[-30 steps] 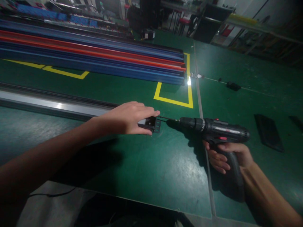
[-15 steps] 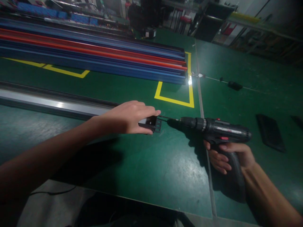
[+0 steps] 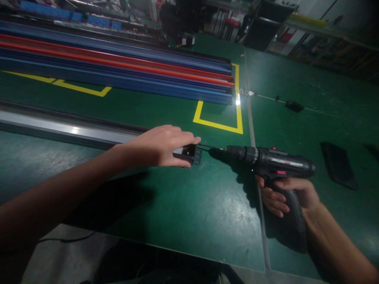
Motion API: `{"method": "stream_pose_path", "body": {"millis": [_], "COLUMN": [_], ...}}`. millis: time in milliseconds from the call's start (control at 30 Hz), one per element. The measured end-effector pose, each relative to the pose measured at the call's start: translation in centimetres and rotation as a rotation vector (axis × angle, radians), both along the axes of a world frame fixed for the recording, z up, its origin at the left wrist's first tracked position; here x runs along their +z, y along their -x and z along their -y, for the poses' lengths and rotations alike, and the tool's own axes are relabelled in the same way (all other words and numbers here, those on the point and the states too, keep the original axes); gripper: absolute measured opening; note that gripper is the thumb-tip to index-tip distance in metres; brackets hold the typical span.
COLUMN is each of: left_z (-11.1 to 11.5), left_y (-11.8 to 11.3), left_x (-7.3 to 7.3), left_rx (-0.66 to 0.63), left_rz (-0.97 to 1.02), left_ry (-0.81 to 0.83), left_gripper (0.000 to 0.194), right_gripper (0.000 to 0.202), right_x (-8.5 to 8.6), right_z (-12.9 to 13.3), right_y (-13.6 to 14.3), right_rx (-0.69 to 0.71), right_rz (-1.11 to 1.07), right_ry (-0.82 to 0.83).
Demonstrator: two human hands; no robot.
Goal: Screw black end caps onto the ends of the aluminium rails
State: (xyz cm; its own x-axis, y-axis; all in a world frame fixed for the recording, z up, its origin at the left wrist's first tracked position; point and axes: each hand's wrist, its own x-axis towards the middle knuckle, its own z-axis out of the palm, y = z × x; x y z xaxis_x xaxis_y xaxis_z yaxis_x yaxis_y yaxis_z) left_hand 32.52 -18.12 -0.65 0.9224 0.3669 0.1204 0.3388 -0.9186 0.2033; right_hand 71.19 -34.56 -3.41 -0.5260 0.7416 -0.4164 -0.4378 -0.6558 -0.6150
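Note:
My left hand [image 3: 161, 146] is wrapped over the right end of a long silver and black metal profile [image 3: 74, 128], fingers on its far side and thumb side towards me. A black slotted end piece [image 3: 197, 155] sticks out just past my fingertips. In my right hand [image 3: 284, 197] is a black cordless drill [image 3: 275, 161], gripped by its handle and pointing left. Its long thin bit [image 3: 211, 147] reaches to the profile's end beside my left fingertips; the exact contact point is too small to make out.
Behind lie several long blue and red profiles [image 3: 133, 67] on the green table [image 3: 189, 221]. Yellow tape [image 3: 219, 127] marks the surface. A flat black object [image 3: 338, 164] lies right of the drill. Further back are a thin cord with a small black piece [image 3: 294, 106] and red stools [image 3: 232, 23].
Almost nothing differs. The view has shifted very slightly; both hands, the drill and the profile keep their places.

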Motion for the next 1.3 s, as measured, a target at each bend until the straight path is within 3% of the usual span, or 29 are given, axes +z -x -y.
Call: {"method": "stream_pose_path", "body": {"millis": [1300], "left_z": [-0.05], "left_y": [0.01], "left_x": [-0.08], "left_rx": [-0.003], "left_rz": [0.004], "left_ry": [0.001], "left_gripper": [0.061], "right_gripper": [0.028], "right_x": [0.06], "right_z": [-0.17], "right_y": [0.27], "right_rx": [0.012], "right_rz": [-0.058], "right_ry": [-0.036]}}
